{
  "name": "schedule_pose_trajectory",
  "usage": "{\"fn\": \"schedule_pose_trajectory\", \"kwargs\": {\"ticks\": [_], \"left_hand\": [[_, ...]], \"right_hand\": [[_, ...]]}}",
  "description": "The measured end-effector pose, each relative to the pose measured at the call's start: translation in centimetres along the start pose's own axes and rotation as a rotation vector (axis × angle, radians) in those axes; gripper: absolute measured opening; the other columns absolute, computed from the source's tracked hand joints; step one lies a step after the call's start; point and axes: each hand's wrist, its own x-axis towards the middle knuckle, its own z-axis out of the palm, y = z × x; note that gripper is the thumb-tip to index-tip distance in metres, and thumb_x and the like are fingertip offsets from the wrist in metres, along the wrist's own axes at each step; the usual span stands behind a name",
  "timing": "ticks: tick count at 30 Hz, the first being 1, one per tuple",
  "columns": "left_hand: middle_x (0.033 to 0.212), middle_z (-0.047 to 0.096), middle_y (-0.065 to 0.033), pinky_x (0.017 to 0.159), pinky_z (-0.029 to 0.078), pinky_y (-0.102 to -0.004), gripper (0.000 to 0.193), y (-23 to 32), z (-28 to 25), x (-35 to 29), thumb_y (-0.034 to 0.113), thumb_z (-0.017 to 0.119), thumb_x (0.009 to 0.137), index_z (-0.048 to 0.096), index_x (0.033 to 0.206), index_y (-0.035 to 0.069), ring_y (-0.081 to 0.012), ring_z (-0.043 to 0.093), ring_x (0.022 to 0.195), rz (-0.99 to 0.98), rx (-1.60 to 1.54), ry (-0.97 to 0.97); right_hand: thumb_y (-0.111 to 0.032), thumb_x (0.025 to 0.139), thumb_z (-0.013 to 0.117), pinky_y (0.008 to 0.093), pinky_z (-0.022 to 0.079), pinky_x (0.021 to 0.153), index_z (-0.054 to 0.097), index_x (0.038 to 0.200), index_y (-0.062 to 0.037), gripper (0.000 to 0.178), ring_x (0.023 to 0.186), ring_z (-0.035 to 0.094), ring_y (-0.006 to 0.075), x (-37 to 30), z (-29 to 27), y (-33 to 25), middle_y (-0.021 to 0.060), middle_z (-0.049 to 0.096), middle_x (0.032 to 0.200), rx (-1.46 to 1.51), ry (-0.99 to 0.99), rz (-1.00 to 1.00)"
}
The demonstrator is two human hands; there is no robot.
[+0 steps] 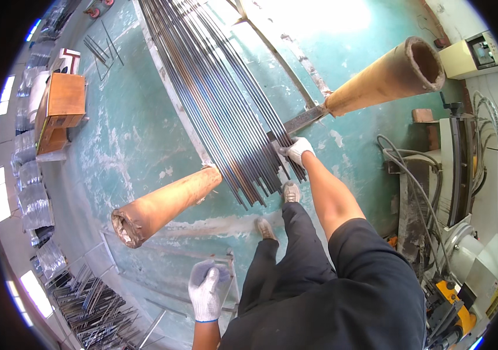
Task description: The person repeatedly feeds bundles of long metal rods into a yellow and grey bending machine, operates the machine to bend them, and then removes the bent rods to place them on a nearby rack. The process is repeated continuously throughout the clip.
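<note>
1. Steel rods (225,111), long, dark and thin, lie bundled across two rust-brown tubular supports (167,204); their far ends run out of the picture at the top.
2. The right hand (296,150), in a white knit glove, rests on the bundle's near end, fingers curled onto the rods; how firmly it grips is hard to make out.
3. The left hand (207,289), gloved too, closes around a thin metal frame piece (231,274), partly hidden behind the dark trousers (295,256).
4. Loose short rods (94,312) pile at lower left, cut off by the rim.

floor: worn teal-green paint (138,140), scuffed white in patches
upper left: brown wooden box (62,105)
right edge: grey machine (482,262) with cables
light: bright glare at top centre
</note>
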Motion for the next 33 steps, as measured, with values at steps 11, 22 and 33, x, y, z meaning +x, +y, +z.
{"fn": "schedule_pose_trajectory", "kwargs": {"ticks": [11,22,33], "left_hand": [[0.104,0.078,-0.0179,0.082,0.066,-0.0405,0.022,-0.7,6.8,6.1,0.01,0.071,0.107,0.066,0.125,-0.001,-0.0283,0.079,0.088,-0.005,-0.019,-0.456],[0.106,0.074,-0.0157,0.089,0.06,-0.0593,0.034,-5.1,20.1,18.4,0.041,0.075,0.107,0.063,0.116,0.01,-0.0382,0.074,0.098,-0.445,-0.382,-0.854],[0.081,0.066,-0.0102,0.075,0.058,-0.049,0.009,-3.4,24.5,3.4,0.007,0.061,0.106,0.066,0.098,0.006,-0.0316,0.066,0.074,-0.533,-0.414,-0.91]], "right_hand": [[-0.062,0.096,0.076,0.0535,0.06,0.095,0.08,0.12,0.0018,0.068,0.113,0.073,0.0513,-22.5,-1.8,-2.7,0.0354,0.075,0.11,-0.428,0.266,0.086],[-0.064,0.095,0.075,0.0537,0.062,0.09,0.083,0.101,-0.009,0.056,0.1,0.078,0.0458,-71.2,1.5,17.7,0.0247,0.08,0.098,-0.652,0.462,0.564],[-0.038,0.075,0.087,0.0507,0.062,0.08,0.08,0.088,-0.0156,0.026,0.089,0.078,0.039,-86.3,2.6,39.5,0.0179,0.079,0.087,-0.686,0.823,0.499]]}}
